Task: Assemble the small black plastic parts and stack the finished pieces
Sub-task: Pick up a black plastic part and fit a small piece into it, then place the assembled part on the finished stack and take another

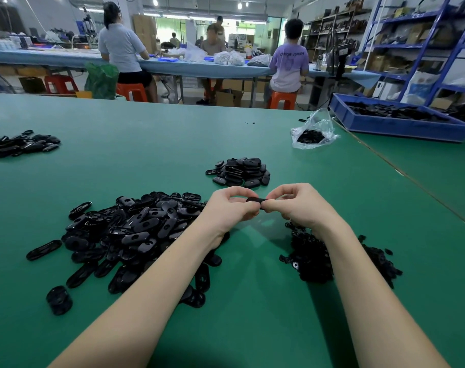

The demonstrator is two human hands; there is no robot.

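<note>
Above the green table [252,301], my left hand [230,207] and my right hand [296,204] meet and pinch one small black oval part [255,200] between their fingertips. A big loose heap of black oval shells [135,229] lies under and left of my left forearm. Under my right wrist sits a heap of small black round pieces [316,258]. Beyond my hands, a pile of black pieces [242,171] is stacked partly in rows.
Another pile of black parts [21,144] lies at the far left. A clear plastic bag [313,132] with black bits and a blue bin [398,118] of parts stand at the back right. Three people work at a far table.
</note>
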